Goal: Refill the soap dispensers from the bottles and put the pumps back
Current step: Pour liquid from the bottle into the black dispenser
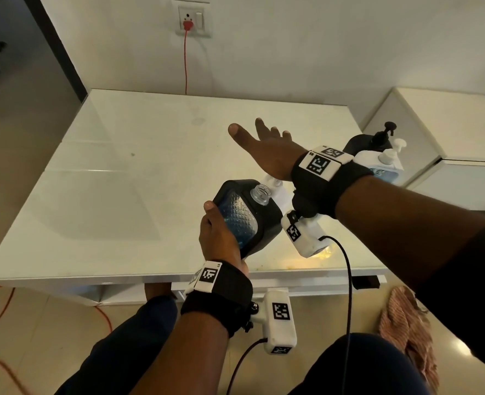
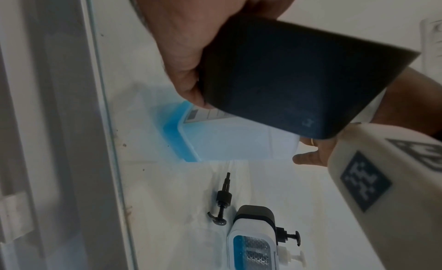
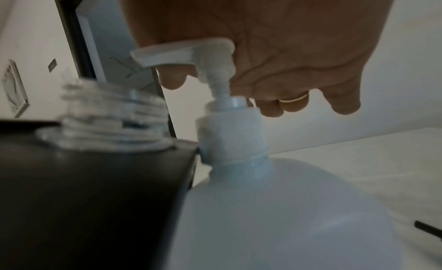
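Head view: left hand (image 1: 221, 240) gripping tilted, uncapped dispenser (image 1: 244, 218) at near table edge; right hand (image 1: 267, 149) flat, fingers straight, over refill bottle's pump (image 3: 191, 52). Likely rigid, slippery; best held by flat sides.

Black open-necked dispenser (image 1: 245, 216) tilted, white bottle (image 3: 275, 217) beside

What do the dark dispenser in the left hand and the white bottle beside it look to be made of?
Dispenser: seemingly clear plastic, going by its see-through threaded neck and diamond-textured window showing blue liquid, in a matte black shell. Refill bottle: probably translucent, milky plastic with an opaque white plastic pump.
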Available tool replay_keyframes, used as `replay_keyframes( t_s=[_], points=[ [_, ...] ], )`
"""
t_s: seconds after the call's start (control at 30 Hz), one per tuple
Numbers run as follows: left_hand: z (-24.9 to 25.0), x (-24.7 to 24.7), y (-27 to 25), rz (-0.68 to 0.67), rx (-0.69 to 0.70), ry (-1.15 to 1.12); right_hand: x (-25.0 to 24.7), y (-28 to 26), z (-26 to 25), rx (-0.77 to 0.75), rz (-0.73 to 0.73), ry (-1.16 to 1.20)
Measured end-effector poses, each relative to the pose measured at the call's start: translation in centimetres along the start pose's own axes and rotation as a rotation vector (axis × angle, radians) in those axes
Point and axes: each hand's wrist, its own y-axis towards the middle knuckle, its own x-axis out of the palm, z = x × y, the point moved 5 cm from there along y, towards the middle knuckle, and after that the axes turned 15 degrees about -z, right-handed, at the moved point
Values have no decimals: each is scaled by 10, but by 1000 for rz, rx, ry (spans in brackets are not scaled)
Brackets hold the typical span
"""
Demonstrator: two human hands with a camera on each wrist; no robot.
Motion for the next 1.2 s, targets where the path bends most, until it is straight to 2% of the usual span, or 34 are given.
replay_keyframes(
  t_s=[0.4,0.73,0.93,1.1,1.2],
  points=[
    [-1,8,-5,-57,-33,-82,-9,-3,4,-65,-5,48],
    [-1,7,-5,-31,-66,-74,-19,-12,-9,-186,23,111],
    [5,9,-14,-57,-95,-203,-36,-36,-9,-232,192,28],
    [17,2,-25,-59,-50,-333,-56,-74,-1,-311,495,210],
    [31,-2,-29,-56,29,-392,-49,-93,3,-384,543,348]
  ],
)
